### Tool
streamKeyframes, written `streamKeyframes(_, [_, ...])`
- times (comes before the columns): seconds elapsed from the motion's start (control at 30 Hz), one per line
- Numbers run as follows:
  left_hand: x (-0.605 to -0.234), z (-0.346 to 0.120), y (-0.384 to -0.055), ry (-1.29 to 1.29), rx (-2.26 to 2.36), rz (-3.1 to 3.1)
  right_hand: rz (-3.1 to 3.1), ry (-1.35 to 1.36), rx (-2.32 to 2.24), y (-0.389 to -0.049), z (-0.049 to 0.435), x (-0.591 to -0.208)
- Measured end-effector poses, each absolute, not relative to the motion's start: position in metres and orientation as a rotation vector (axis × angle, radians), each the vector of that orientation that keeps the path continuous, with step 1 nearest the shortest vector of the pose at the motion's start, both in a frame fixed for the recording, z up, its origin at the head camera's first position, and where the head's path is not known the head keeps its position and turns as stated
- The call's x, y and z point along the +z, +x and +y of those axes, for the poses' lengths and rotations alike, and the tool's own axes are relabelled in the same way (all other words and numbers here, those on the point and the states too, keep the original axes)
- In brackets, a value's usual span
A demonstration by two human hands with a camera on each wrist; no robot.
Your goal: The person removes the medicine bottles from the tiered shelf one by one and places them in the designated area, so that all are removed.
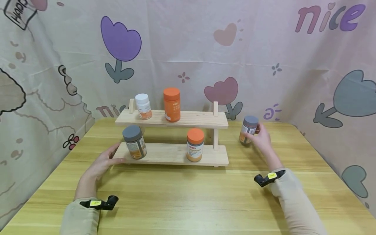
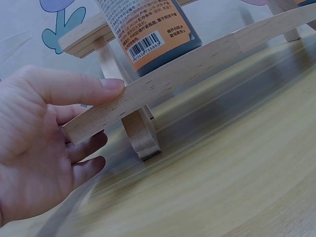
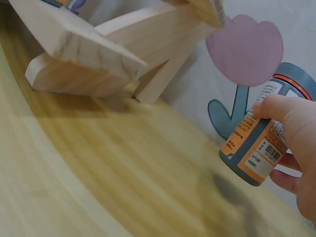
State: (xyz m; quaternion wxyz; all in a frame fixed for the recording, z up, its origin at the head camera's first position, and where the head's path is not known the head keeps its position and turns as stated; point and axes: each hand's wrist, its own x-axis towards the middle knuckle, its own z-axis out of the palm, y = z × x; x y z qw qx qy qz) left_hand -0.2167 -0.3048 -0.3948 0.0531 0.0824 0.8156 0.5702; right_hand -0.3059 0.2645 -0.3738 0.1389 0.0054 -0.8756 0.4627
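My left hand (image 1: 101, 161) grips the left end of the lower board of a two-tier wooden shelf (image 1: 164, 153). In the left wrist view its thumb (image 2: 94, 90) lies along the board's front edge, other fingers behind and beneath. To the right of the shelf, my right hand (image 1: 262, 138) holds a grey-capped supplement bottle (image 1: 249, 130) between thumb and fingers. The right wrist view shows this bottle (image 3: 264, 133) tilted, above its shadow on the table. Another grey-capped bottle (image 1: 135, 143) stands beside my left hand, on the lower board.
An orange-capped jar (image 1: 195, 145) is on the lower board's right part. Up top stand a small white-capped bottle (image 1: 143, 107) and an orange bottle (image 1: 172, 105). Wood-grain table (image 1: 188, 199) lies under everything, with a printed cloth (image 1: 182, 42) hanging behind.
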Motion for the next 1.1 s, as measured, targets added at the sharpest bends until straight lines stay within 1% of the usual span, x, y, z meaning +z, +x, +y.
streamKeyframes(0.23, [-0.395, -0.305, -0.217, 0.242, 1.739, 2.475, -2.534, -0.007, 1.384, -0.310, 0.267, -0.386])
streamKeyframes(1.1, [-0.393, -0.303, -0.215, 0.230, 1.736, 2.480, -2.495, 0.063, 1.522, -0.306, 0.278, -0.396])
